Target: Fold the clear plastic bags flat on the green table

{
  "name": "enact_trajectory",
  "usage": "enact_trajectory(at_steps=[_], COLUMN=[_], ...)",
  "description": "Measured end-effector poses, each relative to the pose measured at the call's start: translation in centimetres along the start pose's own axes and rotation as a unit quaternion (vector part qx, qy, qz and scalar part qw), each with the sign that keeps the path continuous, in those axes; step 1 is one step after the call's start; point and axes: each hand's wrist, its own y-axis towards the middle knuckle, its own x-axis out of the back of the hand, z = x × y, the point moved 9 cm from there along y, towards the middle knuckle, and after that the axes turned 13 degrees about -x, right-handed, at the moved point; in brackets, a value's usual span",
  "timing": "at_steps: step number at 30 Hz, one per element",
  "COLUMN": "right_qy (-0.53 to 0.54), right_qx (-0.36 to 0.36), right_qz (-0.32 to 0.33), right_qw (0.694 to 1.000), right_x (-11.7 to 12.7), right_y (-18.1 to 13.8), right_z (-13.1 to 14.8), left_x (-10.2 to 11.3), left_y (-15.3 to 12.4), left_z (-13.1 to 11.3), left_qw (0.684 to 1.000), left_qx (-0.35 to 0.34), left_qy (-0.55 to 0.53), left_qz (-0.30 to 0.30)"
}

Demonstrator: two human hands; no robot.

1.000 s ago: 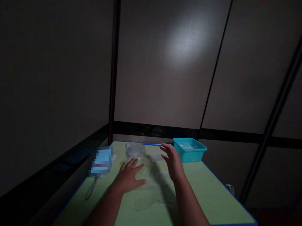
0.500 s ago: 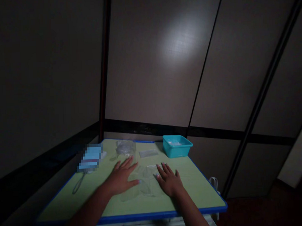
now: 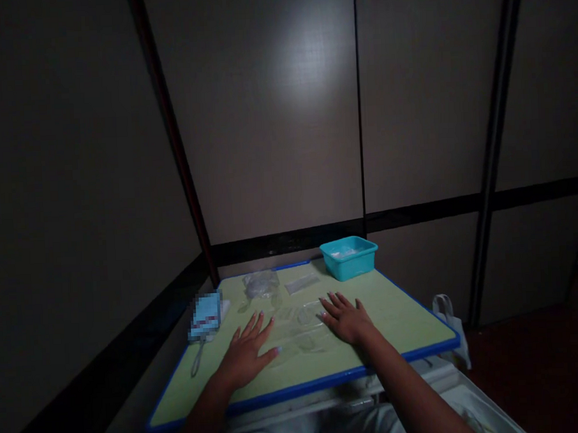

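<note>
A thin clear plastic bag (image 3: pixel 304 337) lies flat on the light green tabletop (image 3: pixel 399 320), its outline faint. At its left edge rests my left hand (image 3: pixel 247 352), palm down with fingers spread. My right hand (image 3: pixel 348 319) lies flat at the bag's right side, fingers stretched out and fingertips over its edge. Neither hand grips anything. Beyond my left fingertips sits a crumpled clear plastic bundle (image 3: pixel 261 285). A small flat, pale packet (image 3: pixel 302 283) lies to the right of that bundle.
At the far right corner stands a turquoise plastic basin (image 3: pixel 351 265) with something clear inside. A blurred blue item (image 3: pixel 206 316) with a strap loop lies at the left edge. Blue trim (image 3: pixel 301 387) borders the table. A white bag (image 3: pixel 459 337) hangs at the right side.
My view has tilted and turned, so the table sits differently in the picture. My left hand has drawn back slightly from the crumpled bundle. Both hands stay flat beside the clear bag.
</note>
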Motion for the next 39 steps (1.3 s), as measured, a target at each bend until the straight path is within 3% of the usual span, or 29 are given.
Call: enact_trajectory(at_steps=[4,8,10,14,17,26,30,35,39], right_qy=[0.058,0.099,0.109,0.100,0.110,0.112,0.109,0.105,0.110], right_qx=[-0.042,-0.068,-0.025,0.134,0.162,0.121,0.137,0.153,0.160], right_qz=[-0.114,-0.239,-0.226,-0.119,-0.080,-0.088,-0.092,-0.092,-0.087], right_qw=[0.991,0.964,0.968,0.979,0.977,0.982,0.980,0.978,0.977], right_x=[2.8,6.3,6.5,4.6,3.5,1.9,2.3,3.8,4.6], right_y=[-0.3,-3.7,-6.2,-11.6,-13.6,-11.8,-11.9,-11.7,-11.2], right_z=[-0.8,-1.3,-0.3,3.8,5.3,6.2,6.8,7.8,8.0], left_x=[0.3,0.3,0.2,-0.1,-0.2,0.7,0.9,-0.6,-1.5], left_y=[-0.1,0.1,0.3,0.4,0.5,0.0,0.0,1.9,3.6], left_z=[0.3,0.9,1.2,1.7,1.7,1.1,-2.2,-7.6,-8.5], left_qw=[0.999,0.998,0.997,0.996,0.996,0.989,0.983,0.985,0.987], left_qx=[0.007,0.001,-0.005,-0.003,-0.005,-0.032,-0.086,-0.132,-0.112], left_qy=[0.014,-0.001,-0.007,-0.008,-0.007,-0.030,-0.060,-0.053,-0.068], left_qz=[-0.043,-0.070,-0.078,-0.084,-0.085,-0.143,-0.150,-0.099,-0.094])
